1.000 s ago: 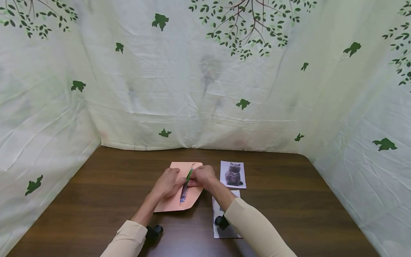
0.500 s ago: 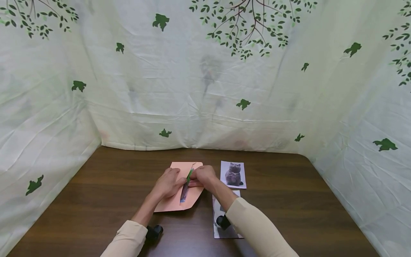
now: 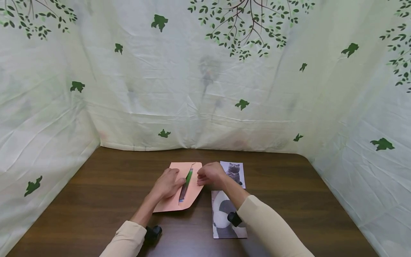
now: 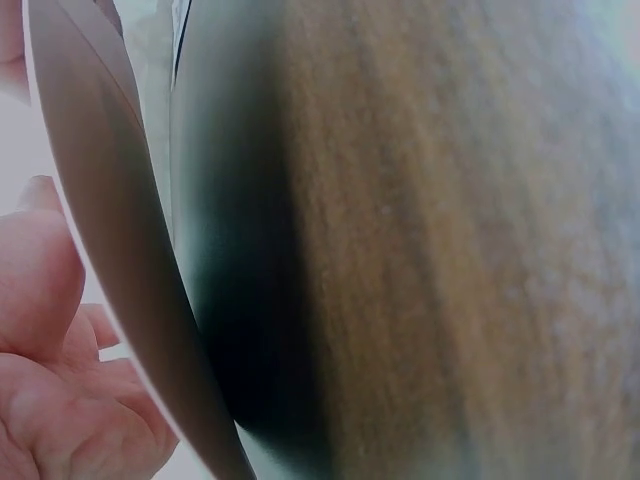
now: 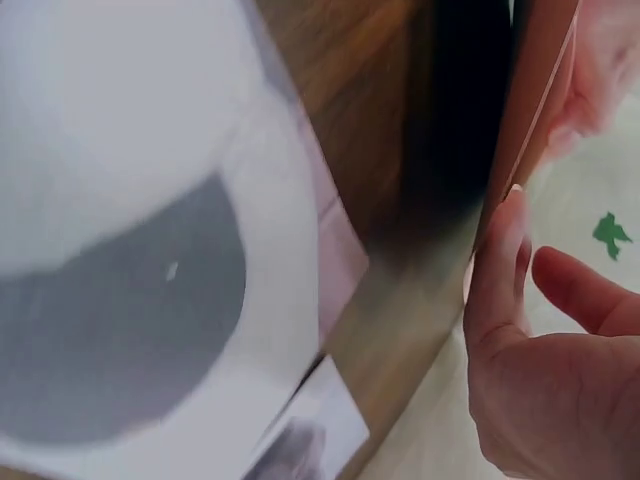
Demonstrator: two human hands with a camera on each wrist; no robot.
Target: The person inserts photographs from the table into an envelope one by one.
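Observation:
A pink paper envelope (image 3: 194, 191) lies at a slant on the brown table, a long narrow gap running down its face. In that gap shows a strip of a printed picture (image 3: 188, 177), green above and dark purple to blue below. My left hand (image 3: 168, 184) rests on the envelope's left part, its thumb reaching to the gap. My right hand (image 3: 212, 174) is at the right edge; in the right wrist view its fingertip meets the envelope (image 5: 545, 70), with the thumb apart. The rest of the picture is hidden inside.
A cat picture (image 3: 233, 168) lies right of the envelope, partly behind my right hand. Nearer stands a larger grey-and-white picture (image 3: 221, 216), flat on the table (image 3: 276, 185) and overlapped by my right sleeve. A leaf-printed cloth (image 3: 179, 89) hangs around the table's far side.
My right hand has drawn back to the right, away from the gap, over part of the cat picture. More of the green strip shows. The left hand stays put.

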